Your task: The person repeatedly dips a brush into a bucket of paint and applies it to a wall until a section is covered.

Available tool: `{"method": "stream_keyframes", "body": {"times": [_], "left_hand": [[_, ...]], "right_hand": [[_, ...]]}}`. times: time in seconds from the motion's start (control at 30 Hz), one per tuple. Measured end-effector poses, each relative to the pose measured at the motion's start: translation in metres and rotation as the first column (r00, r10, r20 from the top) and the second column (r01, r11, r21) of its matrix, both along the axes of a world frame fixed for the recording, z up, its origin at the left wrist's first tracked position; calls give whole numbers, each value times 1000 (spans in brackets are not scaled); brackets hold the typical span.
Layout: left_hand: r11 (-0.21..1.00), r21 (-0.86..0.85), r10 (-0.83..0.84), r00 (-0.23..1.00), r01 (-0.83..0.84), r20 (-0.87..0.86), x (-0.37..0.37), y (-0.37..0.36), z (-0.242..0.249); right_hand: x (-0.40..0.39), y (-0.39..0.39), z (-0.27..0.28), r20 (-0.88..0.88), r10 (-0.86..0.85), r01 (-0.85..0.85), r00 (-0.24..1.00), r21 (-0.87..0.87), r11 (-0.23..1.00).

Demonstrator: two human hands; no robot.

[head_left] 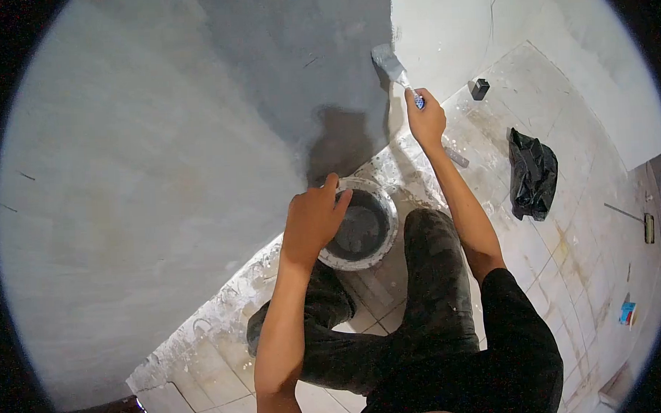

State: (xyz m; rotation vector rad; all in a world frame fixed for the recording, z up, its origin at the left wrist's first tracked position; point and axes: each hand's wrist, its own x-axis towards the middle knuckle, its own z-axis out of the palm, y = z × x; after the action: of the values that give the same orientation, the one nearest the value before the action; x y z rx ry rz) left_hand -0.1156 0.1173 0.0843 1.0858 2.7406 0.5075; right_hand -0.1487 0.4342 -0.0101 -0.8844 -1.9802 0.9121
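Left hand (313,220) gripping bucket (360,227) rim, right hand (425,120) raising brush (392,66)

The person wears a black short-sleeved shirt (520,331); the sleeve on the right arm ends above the elbow, leaving the forearm bare. The left arm is bare for all of its visible length. The 2 hands, the left hand (313,218) and the right hand (426,119), carry no gloves, rings or watch that can be made out. The legs are covered by dark trousers (435,276), dull black to charcoal, creased at the knees and smeared with pale grey dust and splashes.
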Motion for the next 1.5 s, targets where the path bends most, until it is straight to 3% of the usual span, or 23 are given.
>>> {"method": "stream_keyframes", "body": {"times": [0.33, 0.47, 0.67, 0.8, 1.0, 1.07, 1.17, 1.37, 1.5], "left_hand": [[1000, 8, -15, 999, 15, -52, 4, 2, -5], [996, 54, -60, 990, 68, -130, 2, 1, -13], [995, 81, -55, 991, 65, -119, 4, 1, -6], [999, 20, -28, 1000, 28, -14, 3, 4, -4], [994, 84, -60, 986, 74, -158, 4, 5, -8], [999, 13, -31, 996, 33, -82, 5, 6, -4], [1000, -11, -16, 999, 16, -47, 2, 6, 0], [999, -36, -13, 1000, 12, -20, 6, 6, 2], [1000, -1, -16, 1000, 16, -21, 2, 5, -4]], "right_hand": [[2, -3, 0, -153, 40, -41, 987, 1, 999], [3, -4, -4, 4, 13, -13, 1000, 38, 999], [8, -5, 4, -123, 20, -24, 992, -29, 999], [2, 5, 3, 5, -1, 1, 1000, 69, 998], [5, 2, 5, -2, -30, 30, 1000, 25, 999], [2, 7, -2, 72, -43, 38, 996, 72, 997], [10, -6, 4, 29, -49, 50, 998, -19, 999], [13, -5, -5, 69, -44, 40, 997, 47, 998], [11, -8, 0, 36, -44, 44, 998, 1, 999]]}}
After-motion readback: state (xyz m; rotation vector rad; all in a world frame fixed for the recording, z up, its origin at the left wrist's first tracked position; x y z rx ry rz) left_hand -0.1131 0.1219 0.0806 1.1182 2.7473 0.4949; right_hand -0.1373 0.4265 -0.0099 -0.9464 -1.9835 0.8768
